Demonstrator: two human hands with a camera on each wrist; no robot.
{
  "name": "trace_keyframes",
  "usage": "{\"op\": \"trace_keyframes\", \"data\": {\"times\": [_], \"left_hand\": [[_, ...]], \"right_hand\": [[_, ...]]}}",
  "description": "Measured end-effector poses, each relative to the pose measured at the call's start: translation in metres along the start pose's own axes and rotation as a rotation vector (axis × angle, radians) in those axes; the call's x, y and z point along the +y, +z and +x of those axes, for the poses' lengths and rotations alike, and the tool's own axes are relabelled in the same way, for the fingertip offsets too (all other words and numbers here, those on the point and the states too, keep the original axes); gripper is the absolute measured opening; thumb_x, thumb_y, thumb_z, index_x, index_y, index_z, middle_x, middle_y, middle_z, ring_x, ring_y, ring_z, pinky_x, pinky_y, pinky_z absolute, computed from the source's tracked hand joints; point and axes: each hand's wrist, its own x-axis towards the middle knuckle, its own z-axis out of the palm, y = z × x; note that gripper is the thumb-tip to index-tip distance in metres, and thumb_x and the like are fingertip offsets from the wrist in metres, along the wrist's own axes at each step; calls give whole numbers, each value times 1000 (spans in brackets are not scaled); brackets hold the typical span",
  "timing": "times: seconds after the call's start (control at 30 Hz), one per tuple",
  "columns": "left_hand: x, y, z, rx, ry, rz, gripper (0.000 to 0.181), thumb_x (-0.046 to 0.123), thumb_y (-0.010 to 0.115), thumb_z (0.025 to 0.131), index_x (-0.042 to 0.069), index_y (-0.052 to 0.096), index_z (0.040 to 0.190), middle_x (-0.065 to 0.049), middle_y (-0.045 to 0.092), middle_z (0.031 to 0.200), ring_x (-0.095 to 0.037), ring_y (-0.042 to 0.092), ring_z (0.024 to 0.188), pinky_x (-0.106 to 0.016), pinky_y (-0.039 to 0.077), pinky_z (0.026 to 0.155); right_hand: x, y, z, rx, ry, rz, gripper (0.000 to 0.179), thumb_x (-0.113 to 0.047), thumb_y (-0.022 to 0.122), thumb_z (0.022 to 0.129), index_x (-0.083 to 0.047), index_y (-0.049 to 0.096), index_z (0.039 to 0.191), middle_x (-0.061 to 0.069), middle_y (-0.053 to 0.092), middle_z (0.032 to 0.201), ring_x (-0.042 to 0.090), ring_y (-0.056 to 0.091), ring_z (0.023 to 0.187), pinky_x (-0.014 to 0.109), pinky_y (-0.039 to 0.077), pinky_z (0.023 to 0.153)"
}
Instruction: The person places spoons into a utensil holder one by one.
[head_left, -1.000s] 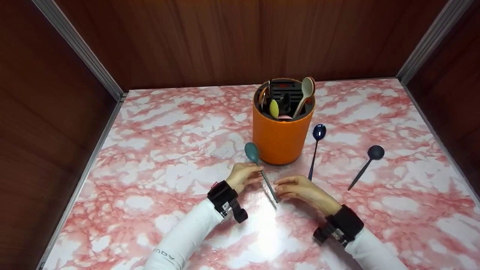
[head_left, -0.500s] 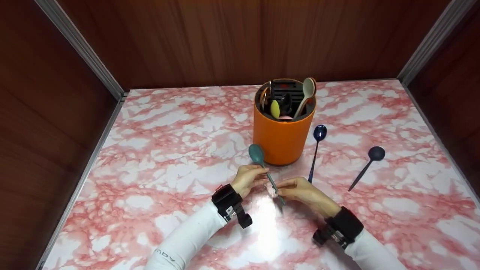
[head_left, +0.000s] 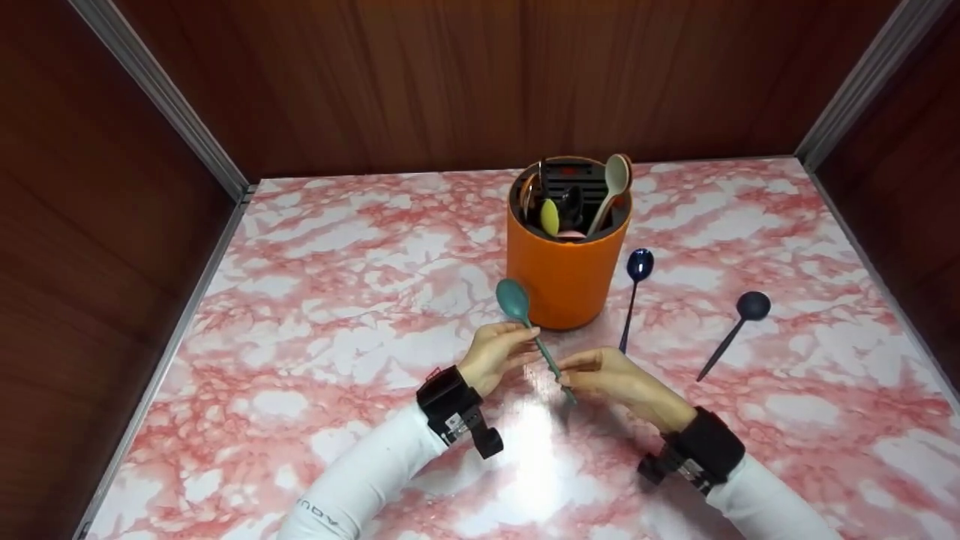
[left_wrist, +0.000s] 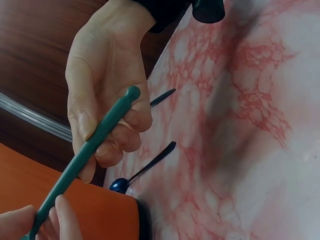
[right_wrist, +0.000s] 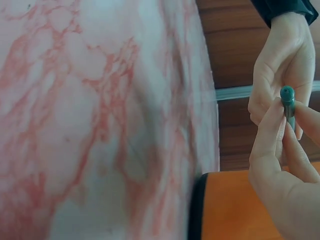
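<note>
A green spoon (head_left: pixel 513 300) is held up between both hands in front of the orange utensil holder (head_left: pixel 559 281), bowl toward the holder. My left hand (head_left: pixel 493 355) pinches it just below the bowl. Near the handle's end, my right hand (head_left: pixel 616 381) pinches it between thumb and fingers. From the left wrist view, the green handle (left_wrist: pixel 90 147) runs slantwise from the left fingers (left_wrist: pixel 67 215) to the right hand (left_wrist: pixel 107 85), its knobbed end sticking out past the right thumb. The right wrist view looks onto that rounded handle end (right_wrist: pixel 287 94) between the right fingertips.
Right of the holder lies a shiny dark blue spoon (head_left: pixel 639 266), and farther right a dark grey round spoon (head_left: pixel 752 306). Several utensils, including a yellow-green spoon (head_left: pixel 550 217) and a pale spoon (head_left: pixel 616 176), stand in the holder. Wooden walls (head_left: pixel 480 82) enclose the marbled table (head_left: pixel 337 315).
My right hand, earlier apart from the handle, now pinches it near its end. The green spoon has shifted slightly right, with my left hand still pinching it.
</note>
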Motion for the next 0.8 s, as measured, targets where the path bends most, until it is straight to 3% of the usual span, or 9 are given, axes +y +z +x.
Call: {"op": "trace_keyframes", "data": {"times": [0.23, 0.37, 0.8], "left_hand": [[8, 4, -7, -20, 20, 7, 7, -1, 58, 86, 3, 53, 84, -1, 58, 74, -9, 60, 66, -36, 55, 90], [13, 5, -9, -19, 14, 0, 5, 0, 58, 87, 2, 53, 88, -3, 59, 77, -10, 60, 67, -34, 57, 87], [31, 12, -18, -29, 32, -9, 5, 0, 57, 88, 1, 52, 91, -4, 58, 77, -11, 61, 67, -31, 59, 80]], "right_hand": [[-7, -3, -7, -33, -61, 6, 44, -21, 62, 87, 5, 56, 122, 1, 69, 103, 8, 62, 87, 33, 53, 86], [-12, -5, -9, -49, -77, 14, 43, -19, 61, 88, 6, 55, 123, -6, 69, 98, 8, 62, 86, 30, 54, 84], [-37, -11, -13, -62, -83, -59, 37, -20, 64, 86, 2, 61, 116, -8, 68, 90, 6, 62, 81, 28, 54, 80]]}}
